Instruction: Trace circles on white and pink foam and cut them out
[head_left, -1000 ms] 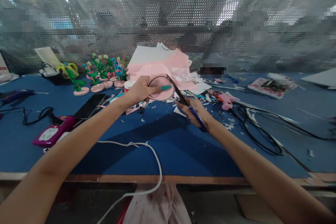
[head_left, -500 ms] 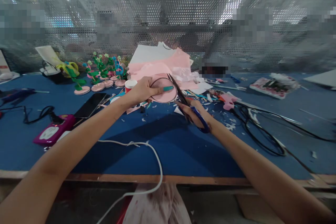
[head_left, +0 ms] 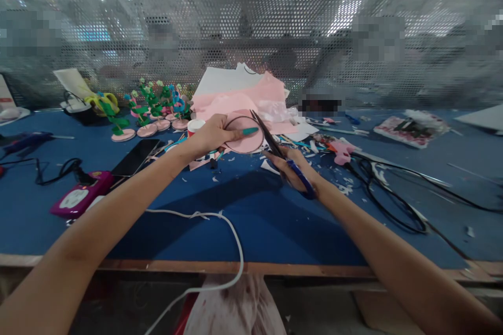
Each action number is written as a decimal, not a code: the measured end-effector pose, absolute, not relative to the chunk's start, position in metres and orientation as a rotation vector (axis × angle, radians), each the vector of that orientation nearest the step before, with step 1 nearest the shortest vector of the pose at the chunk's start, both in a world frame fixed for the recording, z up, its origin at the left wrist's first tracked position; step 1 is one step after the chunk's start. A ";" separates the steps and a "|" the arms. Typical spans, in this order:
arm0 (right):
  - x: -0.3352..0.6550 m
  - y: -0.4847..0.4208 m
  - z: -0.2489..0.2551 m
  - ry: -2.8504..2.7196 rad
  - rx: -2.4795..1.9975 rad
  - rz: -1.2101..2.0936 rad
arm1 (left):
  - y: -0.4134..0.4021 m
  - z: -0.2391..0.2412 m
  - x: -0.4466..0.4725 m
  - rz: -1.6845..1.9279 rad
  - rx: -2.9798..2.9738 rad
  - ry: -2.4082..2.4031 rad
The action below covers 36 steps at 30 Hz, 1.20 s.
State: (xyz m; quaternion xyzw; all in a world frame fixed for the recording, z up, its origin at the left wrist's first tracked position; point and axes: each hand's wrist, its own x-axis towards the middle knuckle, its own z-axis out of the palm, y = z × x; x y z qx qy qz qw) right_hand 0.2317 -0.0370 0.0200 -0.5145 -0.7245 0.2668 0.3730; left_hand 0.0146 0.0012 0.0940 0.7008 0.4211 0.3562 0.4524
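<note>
My left hand (head_left: 217, 134) pinches a round pink paper piece (head_left: 248, 142) marked with a dark circular outline, the thumb with its teal nail lying across the face. Scissors (head_left: 274, 145) with dark blades and blue handles are in my right hand (head_left: 293, 164). Their tips point up and away, at the right edge of the pink piece. From this angle the blades look nearly together; I cannot tell whether paper is between them. My left fingers behind the piece are mostly hidden. Pink and white sheets (head_left: 239, 89) lie beyond both hands.
Small green craft plants on pink discs (head_left: 147, 130) stand at the back left. Nearby are a black phone (head_left: 136, 158) and a purple power block (head_left: 81, 194). A pink glue gun (head_left: 341, 151), black cord (head_left: 393, 212) and paper scraps lie right. A white cable (head_left: 231, 220) crosses the front edge.
The scissor blades have come closer together and the handles have closed a little in my right hand. The pink piece and my left hand have barely moved.
</note>
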 end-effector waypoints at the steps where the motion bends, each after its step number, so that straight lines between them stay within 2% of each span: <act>1: 0.232 -0.037 0.021 -1.863 -1.317 0.676 | 0.001 0.094 0.014 0.872 1.736 1.045; 13: 0.228 -0.044 0.030 -1.939 -1.332 0.482 | 0.001 0.098 0.013 0.840 1.765 0.967; 30: 0.237 -0.033 0.025 -2.042 -1.328 0.432 | 0.001 0.105 0.008 0.774 1.832 0.979; 36: 0.236 -0.034 0.028 -2.056 -1.346 0.307 | 0.008 0.101 0.006 0.756 1.847 0.931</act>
